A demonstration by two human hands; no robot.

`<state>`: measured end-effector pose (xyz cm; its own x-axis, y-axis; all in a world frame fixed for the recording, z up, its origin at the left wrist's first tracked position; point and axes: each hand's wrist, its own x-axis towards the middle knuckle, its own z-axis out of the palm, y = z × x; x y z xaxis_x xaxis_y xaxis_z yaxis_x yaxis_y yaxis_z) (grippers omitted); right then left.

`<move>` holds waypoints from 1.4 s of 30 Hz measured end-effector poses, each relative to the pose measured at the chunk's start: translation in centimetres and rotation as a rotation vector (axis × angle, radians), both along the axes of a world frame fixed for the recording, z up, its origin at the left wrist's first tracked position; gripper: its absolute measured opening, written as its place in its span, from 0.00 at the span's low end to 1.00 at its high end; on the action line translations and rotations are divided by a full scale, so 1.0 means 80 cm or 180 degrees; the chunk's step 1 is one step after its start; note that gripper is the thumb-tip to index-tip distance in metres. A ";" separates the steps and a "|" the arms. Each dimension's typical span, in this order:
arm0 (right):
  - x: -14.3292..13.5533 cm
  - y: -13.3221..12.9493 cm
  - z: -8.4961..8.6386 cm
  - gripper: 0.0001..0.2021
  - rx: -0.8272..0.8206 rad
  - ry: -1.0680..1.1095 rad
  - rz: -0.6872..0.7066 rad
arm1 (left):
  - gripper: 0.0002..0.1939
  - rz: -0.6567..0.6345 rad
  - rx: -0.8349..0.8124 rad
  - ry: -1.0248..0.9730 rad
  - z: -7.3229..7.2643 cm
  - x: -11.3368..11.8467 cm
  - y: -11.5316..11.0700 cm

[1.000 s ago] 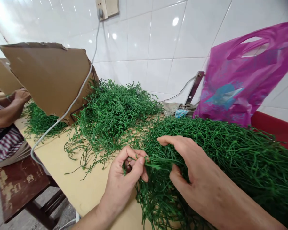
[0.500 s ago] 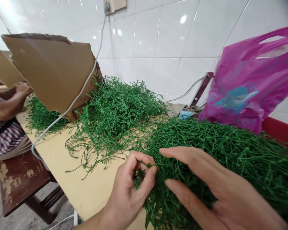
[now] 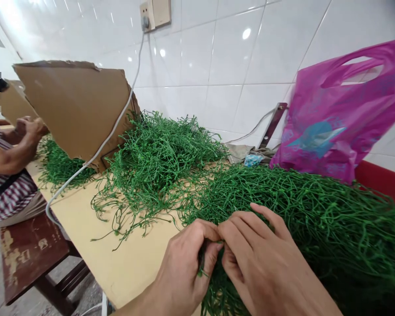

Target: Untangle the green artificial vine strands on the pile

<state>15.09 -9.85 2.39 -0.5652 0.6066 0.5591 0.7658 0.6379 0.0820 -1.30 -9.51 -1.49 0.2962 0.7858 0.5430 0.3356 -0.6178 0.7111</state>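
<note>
Green stems (image 3: 202, 273) show inside the left hand (image 3: 191, 259), its thumb and forefinger pinched, seemingly to steady them; the right hand (image 3: 253, 254) meets it, but whether that one grips is hidden. Beside them, the near pile (image 3: 303, 199) lies within easy reach. Beyond, cardboard (image 3: 75, 103) stands, likely dividing the looser pile (image 3: 164, 153) from the far pile (image 3: 62, 166).

The right hand (image 3: 260, 250), spread open and apart in both earlier pictures, is now being curled in, its fingertips being set against those of the left hand (image 3: 184, 259), which is being held slightly farther right than a second ago. Of the green stems (image 3: 202, 272), the length seen then stretching toward the right hand is being covered by the meeting fingers.
</note>
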 end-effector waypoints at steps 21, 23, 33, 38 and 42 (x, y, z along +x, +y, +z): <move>-0.003 0.005 -0.013 0.12 0.0491 -0.0537 -0.0248 | 0.04 0.0282 -0.0472 0.0053 0.004 0.001 0.004; -0.001 0.006 -0.015 0.12 0.0481 -0.0600 -0.0233 | 0.04 0.0305 -0.0477 0.0056 0.004 0.001 0.004; 0.005 0.007 -0.012 0.13 0.0419 -0.0558 -0.0062 | 0.07 0.0154 -0.0012 0.0185 -0.001 0.003 0.005; 0.016 0.008 -0.007 0.11 -0.0352 -0.0167 0.0211 | 0.09 -0.0004 0.0584 0.0502 -0.013 0.002 0.007; 0.030 0.017 0.013 0.15 -0.1841 0.0235 0.0567 | 0.08 -0.0324 0.0712 0.0302 -0.012 -0.001 0.007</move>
